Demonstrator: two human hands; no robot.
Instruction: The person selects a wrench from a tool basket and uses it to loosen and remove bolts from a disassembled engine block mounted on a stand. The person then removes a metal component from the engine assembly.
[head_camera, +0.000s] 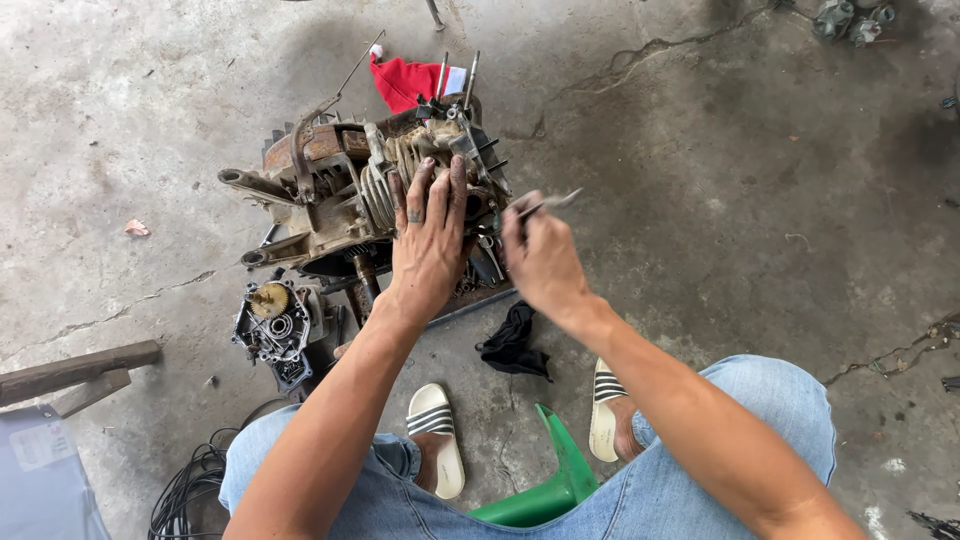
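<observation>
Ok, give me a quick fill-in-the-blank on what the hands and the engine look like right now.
1. The left hand lies flat on the ____ fins of the old engine.
2. The right hand pinches a thin ____ tool beside the engine.
3. A ____ rag lies on the concrete behind the engine.
4. A ____ cloth lies on the floor near the striped sandals.

Missing words: cooling; metal; red; black

Both arms stretched forward, left hand (428, 240) flat, palm down, fingers spread a bit; right hand (540, 258) curled into a pinch, wrist slightly bent.
</observation>
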